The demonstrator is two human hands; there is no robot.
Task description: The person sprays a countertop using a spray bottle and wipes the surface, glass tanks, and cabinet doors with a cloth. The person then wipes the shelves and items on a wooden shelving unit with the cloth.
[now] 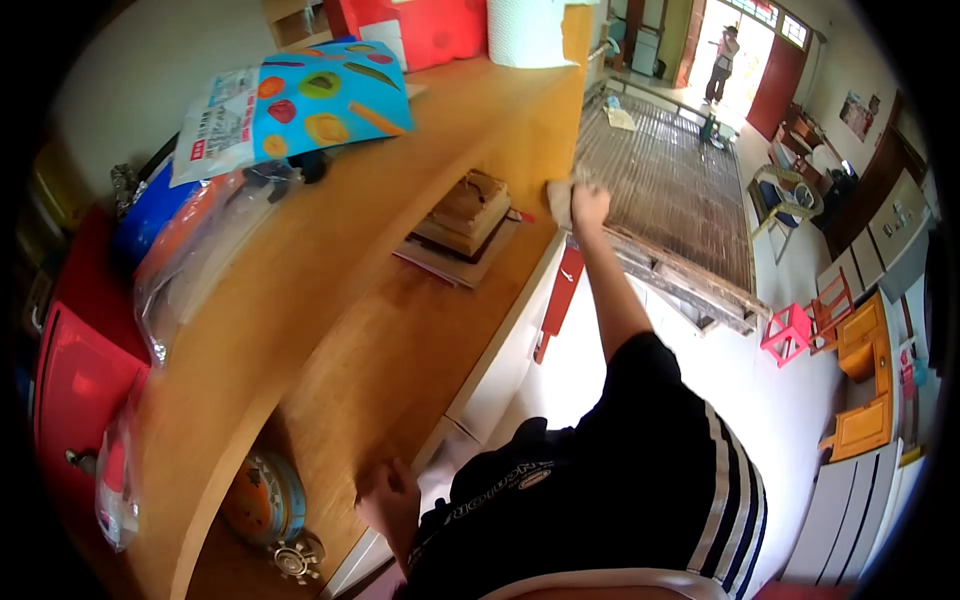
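Observation:
My right hand [591, 205] is stretched out to the far end of the wooden cabinet [365, 375], closed on a pale cloth [561, 202] pressed against the cabinet's end. Loosely curled, my left hand [390, 495] rests at the front edge of the lower shelf, and I see nothing in it. A stack of books or boxes [463, 213] lies on that shelf, between the two hands. Nearer to my left hand stand a round patterned tin [263, 500] and a small metal wheel-shaped piece [295, 560].
On the upper shelf lie a blue fruit-print bag [325, 95], a red box [430, 32] and a paper roll [528, 32]. A slatted bed frame [670, 180] stands beyond the cabinet. A pink stool [787, 334] is at right; another person [722, 65] stands in the doorway.

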